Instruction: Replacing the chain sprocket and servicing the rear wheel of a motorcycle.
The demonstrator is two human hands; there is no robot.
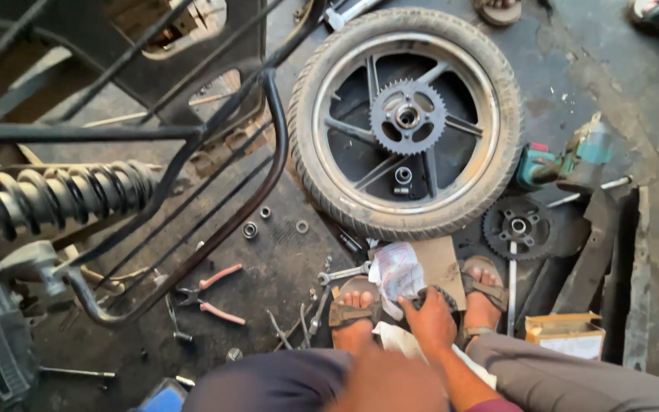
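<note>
Unwrapping is judged under way: a dark round part (430, 297) in crumpled white paper wrapping (395, 275) is grasped by the right hand (430, 324) at lower centre, the left hand (390, 378) is too blurred to tell, and freeing the part is called for next.

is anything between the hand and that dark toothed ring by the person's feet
Nothing visible. One hand already rests on the dark toothed ring, which lies at the edge of the crumpled white wrapper between the sandalled feet. Which hand it is cannot be told; a blurred shape low in the frame may be the other.

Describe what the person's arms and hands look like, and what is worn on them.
Both hands are bare, with no gloves. One hand is sharp, its forearm bare up to a dark red sleeve edge near the frame bottom. The other hand is a motion blur; no ring or watch shows.
</note>
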